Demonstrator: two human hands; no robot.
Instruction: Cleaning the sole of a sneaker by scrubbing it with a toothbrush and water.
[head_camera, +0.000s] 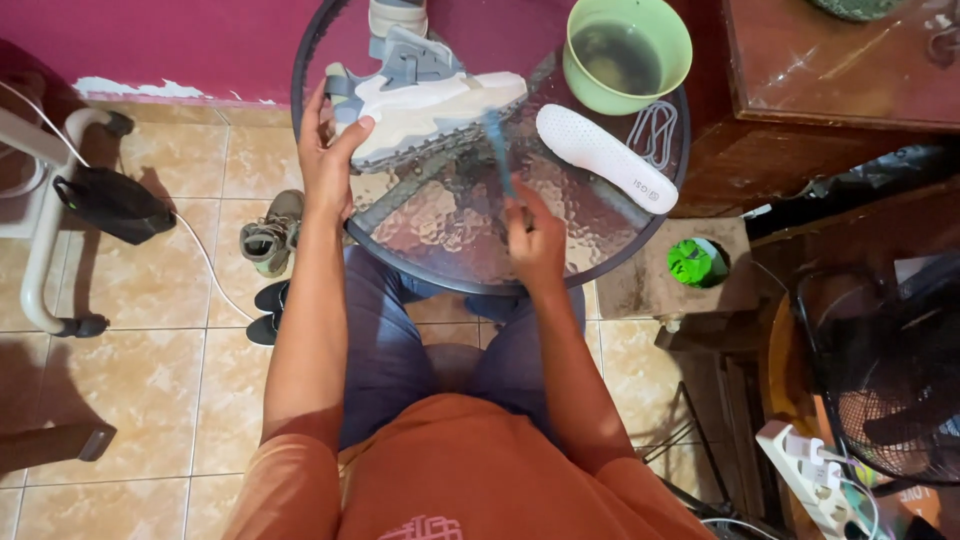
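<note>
so the sneaker (425, 105) is lying on its side at the far part of the round glass surface (450, 235), sole edge facing the person, which looks like the point of tipping it: that grubby sole side is turned toward the brush. Its long axis runs roughly left to right across the surface, tilted up a little toward the right, and I'd guess the toe is at the right end and the heel at the left, under the palm. The left hand (330, 150) is wrapped round that left end, fingers curled over the upper and thumb on the sole side, pinning it so it won't slide on the glass. The right hand (535, 240) is clenched on the handle of a blue brush (500, 150), which stands nearly straight away from the body with its head touching the sole near the middle-right. A green bowl of water (627, 52) sits just beyond to the right, handy for dipping I'd say, and the pulled-out white insole (605, 157) and the laces (655, 130) lie beside it, apart from the shoe
</note>
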